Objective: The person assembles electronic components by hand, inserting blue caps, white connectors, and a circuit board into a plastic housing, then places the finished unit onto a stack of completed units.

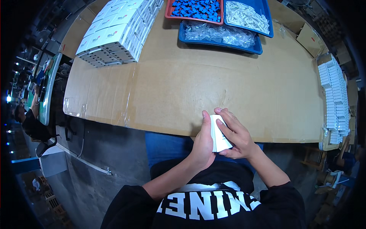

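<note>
Here, white box (219, 134) in both hands, red tray (167, 11) of blue parts (196, 8).

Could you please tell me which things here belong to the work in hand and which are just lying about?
In hand: small white box, held between left hand and right hand.

Lying about: stacked white boxes, red tray of blue parts, blue tray of white parts, blue tray of clear bags.

Both forearms enter from the lower edge, bare below black sleeves, converging toward lower centre of frame. Left hand (203, 143): fingers extended upward, thumb side pressed flat against what it holds. Right hand (235, 134): fingers curled over from the right, thumb underneath. Hands close together, fingertips nearly meeting at top.
</note>
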A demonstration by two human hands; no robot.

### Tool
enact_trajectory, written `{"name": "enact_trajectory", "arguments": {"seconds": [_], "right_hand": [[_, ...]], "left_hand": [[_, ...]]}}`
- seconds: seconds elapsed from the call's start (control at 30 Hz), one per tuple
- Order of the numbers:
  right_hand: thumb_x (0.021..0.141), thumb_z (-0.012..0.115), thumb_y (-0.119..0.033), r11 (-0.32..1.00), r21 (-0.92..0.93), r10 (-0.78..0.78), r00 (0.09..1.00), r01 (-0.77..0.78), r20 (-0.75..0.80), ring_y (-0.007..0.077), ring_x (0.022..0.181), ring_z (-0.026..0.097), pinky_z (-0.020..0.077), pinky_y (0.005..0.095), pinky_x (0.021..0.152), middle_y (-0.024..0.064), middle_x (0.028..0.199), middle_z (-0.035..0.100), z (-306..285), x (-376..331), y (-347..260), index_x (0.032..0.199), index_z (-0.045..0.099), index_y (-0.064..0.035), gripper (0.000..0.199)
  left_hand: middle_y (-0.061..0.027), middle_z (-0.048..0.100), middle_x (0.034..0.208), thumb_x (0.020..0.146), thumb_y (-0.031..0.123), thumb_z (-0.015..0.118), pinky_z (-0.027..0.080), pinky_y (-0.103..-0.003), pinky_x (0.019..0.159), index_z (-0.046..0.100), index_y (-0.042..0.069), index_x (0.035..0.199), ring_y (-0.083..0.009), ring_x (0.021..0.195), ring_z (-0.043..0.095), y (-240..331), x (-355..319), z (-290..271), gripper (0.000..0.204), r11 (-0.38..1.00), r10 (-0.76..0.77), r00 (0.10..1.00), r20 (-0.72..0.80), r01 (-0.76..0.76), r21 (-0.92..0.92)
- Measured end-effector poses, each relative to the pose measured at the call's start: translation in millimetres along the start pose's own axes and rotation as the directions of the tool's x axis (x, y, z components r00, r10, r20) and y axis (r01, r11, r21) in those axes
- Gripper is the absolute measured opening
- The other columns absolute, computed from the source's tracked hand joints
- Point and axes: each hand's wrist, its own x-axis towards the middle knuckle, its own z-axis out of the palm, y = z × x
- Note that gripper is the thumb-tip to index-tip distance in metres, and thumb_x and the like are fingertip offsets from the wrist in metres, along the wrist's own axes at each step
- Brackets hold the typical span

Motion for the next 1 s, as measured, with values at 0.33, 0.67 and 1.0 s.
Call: {"name": "enact_trajectory", "arguments": {"seconds": [0.33, 0.67, 1.0], "right_hand": [[0.104, 0.061, -0.034, 0.943, 0.314, 0.192, 0.954, -0.113, -0.232, 0.0397, 0.148, 0.044, 0.0274, 0.0499, 0.124, 0.0271, 0.159, 0.044, -1.9, 6.0, -9.7, 0.15, 0.05, 0.0034, 0.06], [0.094, 0.075, -0.005, 0.491, 0.846, 0.582, 0.8, -0.206, -0.143, 0.0207, 0.116, 0.068, 0.0541, 0.0337, 0.103, 0.0177, 0.129, 0.07, -14.8, -10.7, -15.6, 0.132, 0.062, 0.0064, 0.041], [0.091, 0.079, -0.004, 0.454, 0.846, 0.645, 0.758, -0.279, -0.096, 0.0196, 0.119, 0.066, 0.054, 0.0322, 0.103, 0.0186, 0.132, 0.068, -13.9, -2.4, -11.2, 0.129, 0.064, 0.0049, 0.041]], "left_hand": [[-0.0124, 0.054, 0.148, 0.11, 0.022, 0.048, 0.05, -0.035, 0.107, 0.027, 0.003, 0.164, -0.0185, 0.127, 0.06, 15.1, 3.8, -7.8, 0.06, 0.91, 0.116, 0.967, 0.225, -0.194, 0.367], [-0.011, 0.068, 0.129, 0.103, 0.013, 0.068, 0.052, -0.033, 0.101, 0.055, -0.008, 0.145, -0.0162, 0.117, 0.064, 27.9, -0.4, -21.2, 0.049, 0.798, 0.171, 0.925, 0.34, -0.332, 0.503], [-0.0116, 0.066, 0.131, 0.104, 0.015, 0.066, 0.051, -0.033, 0.103, 0.052, -0.008, 0.147, -0.0162, 0.118, 0.063, 26.0, 6.5, -21.3, 0.05, 0.795, 0.233, 0.918, 0.321, -0.37, 0.481]]}}
